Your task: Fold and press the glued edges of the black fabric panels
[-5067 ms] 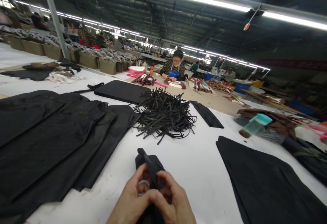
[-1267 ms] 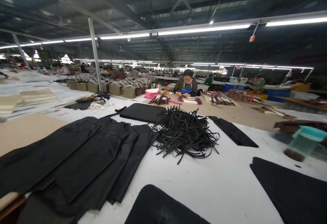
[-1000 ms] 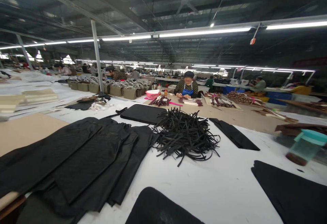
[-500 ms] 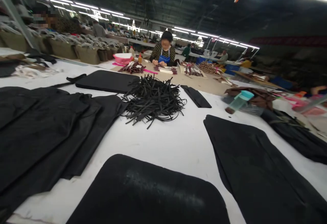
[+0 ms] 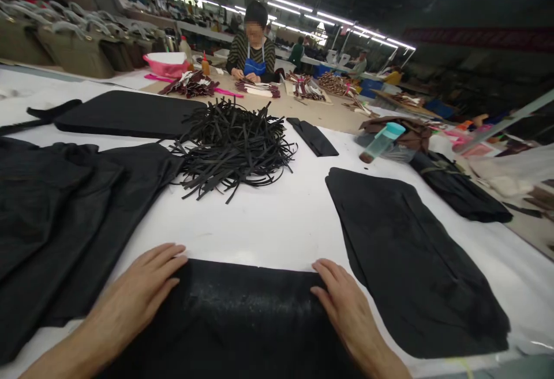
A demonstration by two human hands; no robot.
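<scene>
A black flat panel (image 5: 249, 321) with a scuffed, whitish band lies in front of me on the white table. My left hand (image 5: 149, 278) rests on its far left corner, fingers stretched out and thumb apart. At the far right corner, my right hand (image 5: 341, 295) lies over the edge in the same way, fingers extended. Neither hand is wrapped round anything. Beyond the panel is a heap of thin black strips (image 5: 238, 145). Overlapping black fabric pieces (image 5: 86, 206) lie to the left, and a stack of black panels (image 5: 411, 252) is on the right.
Farther back are a thick black slab (image 5: 130, 115), a small folded black piece (image 5: 315, 138) and a teal-lidded bottle (image 5: 381, 143). Across the table a person in a blue apron (image 5: 254, 67) works beside maroon strips (image 5: 190, 83) and a pink basin (image 5: 167, 64).
Both my hands have come into view and now lie on the front panel's far corners. The view has shifted, so the background sits higher and farther left.
</scene>
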